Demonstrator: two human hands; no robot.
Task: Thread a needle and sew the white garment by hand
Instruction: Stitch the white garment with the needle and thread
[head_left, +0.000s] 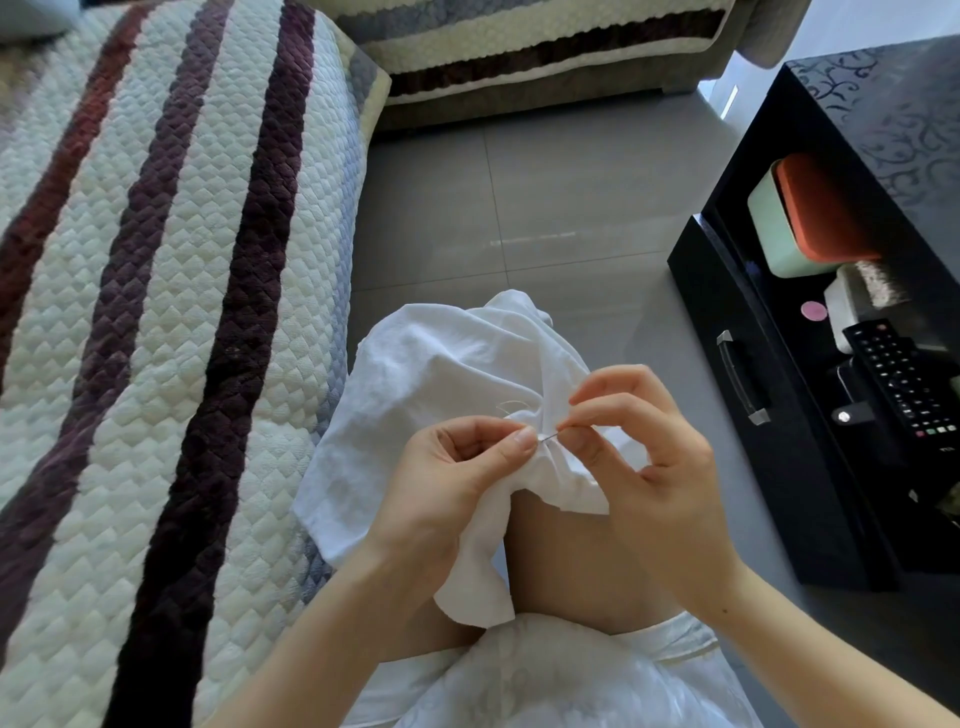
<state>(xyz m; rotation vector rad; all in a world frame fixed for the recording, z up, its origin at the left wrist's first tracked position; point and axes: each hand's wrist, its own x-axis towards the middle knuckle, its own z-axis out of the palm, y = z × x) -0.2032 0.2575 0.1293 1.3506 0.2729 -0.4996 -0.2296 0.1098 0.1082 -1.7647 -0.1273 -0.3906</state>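
Hands are held close at lower centre: the white garment (441, 364) is pinched by the left hand (447, 478), while the needle (549, 435), lying nearly level between them, is gripped by the right hand (649, 467).

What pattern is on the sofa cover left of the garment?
The sofa cover is cream and quilted, with dark purple and maroon stripes. It shows best in the head view.

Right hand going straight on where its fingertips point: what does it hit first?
Probably the gathered fold of the white garment, then the thumb of the left hand right behind; depth unclear.
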